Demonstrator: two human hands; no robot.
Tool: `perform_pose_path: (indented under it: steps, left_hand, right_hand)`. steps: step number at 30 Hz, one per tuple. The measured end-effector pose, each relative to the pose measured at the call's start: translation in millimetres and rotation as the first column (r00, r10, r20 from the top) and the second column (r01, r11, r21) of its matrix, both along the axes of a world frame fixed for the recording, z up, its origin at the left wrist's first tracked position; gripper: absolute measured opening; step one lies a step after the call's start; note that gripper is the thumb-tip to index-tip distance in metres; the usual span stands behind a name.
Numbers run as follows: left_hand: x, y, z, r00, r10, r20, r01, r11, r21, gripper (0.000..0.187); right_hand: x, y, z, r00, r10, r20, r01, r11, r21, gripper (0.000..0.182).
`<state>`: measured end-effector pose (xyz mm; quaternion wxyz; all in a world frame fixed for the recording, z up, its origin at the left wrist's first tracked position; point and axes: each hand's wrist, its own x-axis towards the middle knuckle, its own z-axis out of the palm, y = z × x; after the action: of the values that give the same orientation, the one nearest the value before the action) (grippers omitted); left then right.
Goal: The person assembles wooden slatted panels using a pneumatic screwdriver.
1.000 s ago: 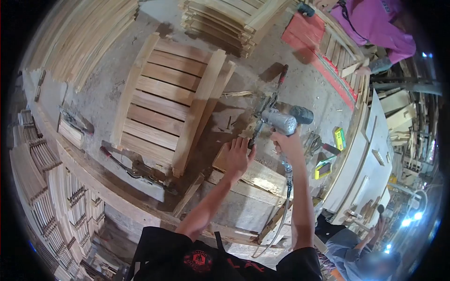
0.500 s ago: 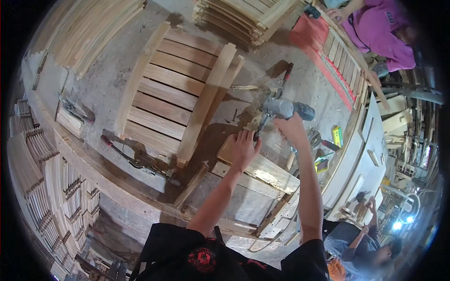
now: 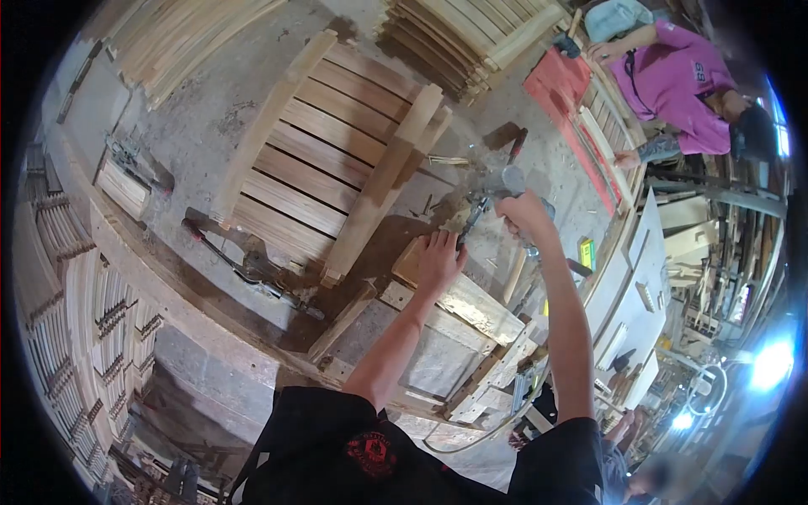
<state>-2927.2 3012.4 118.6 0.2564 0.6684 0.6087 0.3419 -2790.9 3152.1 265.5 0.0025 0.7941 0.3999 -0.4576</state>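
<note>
My left hand (image 3: pixel 439 263) lies on the end of a wooden block (image 3: pixel 410 263) with its fingers stretched out. Beside its fingertips is a dark metal bar (image 3: pixel 474 219), apparently part of a clamp; contact with it cannot be made out. My right hand (image 3: pixel 528 215) is closed around what looks like a mallet, whose thick grey head (image 3: pixel 508 178) shows past the fingers. Its handle is hidden by the hand. A red-handled tool (image 3: pixel 518 145) lies just beyond. Left of my hands sits a slatted wooden panel (image 3: pixel 324 151) with thick side rails.
A red-handled clamp (image 3: pixel 244 271) lies by the near edge of the bench. Stacked wooden slats (image 3: pixel 177 46) and panels (image 3: pixel 438 50) stand at the back. At right, a person in a pink shirt (image 3: pixel 677 80) works beside a red frame (image 3: pixel 572 126). A yellow-green box (image 3: pixel 587 252) lies nearby.
My right hand has turned and shifted slightly up with the mallet, now covering more of its head. My left hand stays on the block. The view has shifted, and the person in pink has moved an arm.
</note>
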Motion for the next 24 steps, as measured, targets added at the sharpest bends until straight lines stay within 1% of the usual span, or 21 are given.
perform_pose_path:
  steps: [1, 4, 5, 8, 10, 11, 14, 17, 20, 23, 24]
  left_hand:
    - [-2, 1, 1, 1.0, -0.014, 0.007, 0.014, 1.0, -0.019, 0.022]
    - [-1, 0, -2, 0.999, -0.034, 0.005, 0.034, 0.997, -0.064, 0.023]
    - [-1, -1, -3, 0.999, -0.037, -0.001, 0.037, 0.996, -0.08, 0.024]
    - [-1, 2, 3, 0.997, 0.034, 0.071, -0.03, 0.998, -0.057, 0.022]
    - [7, 18, -5, 0.984, 0.129, 0.126, -0.119, 0.99, -0.081, 0.022]
    - [13, 24, -10, 0.973, 0.173, 0.154, -0.159, 0.982, -0.101, 0.022]
    - [27, 71, -23, 0.952, 0.14, 0.271, -0.097, 0.981, -0.168, 0.017]
    - [29, 104, -38, 0.937, -0.117, 0.328, 0.145, 0.988, -0.062, 0.011]
    - [25, 118, -49, 0.928, -0.243, 0.281, 0.275, 0.958, -0.077, 0.01]
    - [17, 125, -48, 0.917, -0.299, 0.263, 0.3, 0.953, 0.04, 0.013]
    - [15, 126, -43, 0.932, -0.232, 0.278, 0.244, 0.97, -0.01, 0.013]
  right_hand:
    - [3, 0, 0, 0.999, -0.024, -0.026, 0.024, 1.0, -0.006, 0.024]
    - [6, -8, -2, 0.999, 0.012, -0.031, -0.009, 0.996, 0.087, 0.02]
    - [4, -11, 0, 0.998, -0.031, -0.061, 0.037, 0.995, 0.094, 0.019]
    - [2, -25, 0, 0.978, -0.131, -0.164, 0.151, 0.982, 0.116, 0.014]
    - [7, -32, -5, 0.955, -0.168, -0.244, 0.209, 0.966, 0.151, 0.012]
    - [3, -34, 4, 0.957, -0.173, -0.232, 0.205, 0.971, 0.123, 0.015]
    - [7, -41, 6, 0.937, -0.219, -0.271, 0.258, 0.959, 0.117, 0.02]
    - [6, -41, 10, 0.905, -0.261, -0.335, 0.317, 0.941, 0.123, 0.012]
    - [5, -39, 14, 0.916, -0.26, -0.305, 0.306, 0.945, 0.115, 0.014]
    - [2, -40, 22, 0.921, -0.262, -0.287, 0.309, 0.942, 0.134, 0.022]
    - [2, -40, 23, 0.92, -0.266, -0.288, 0.314, 0.94, 0.135, 0.021]
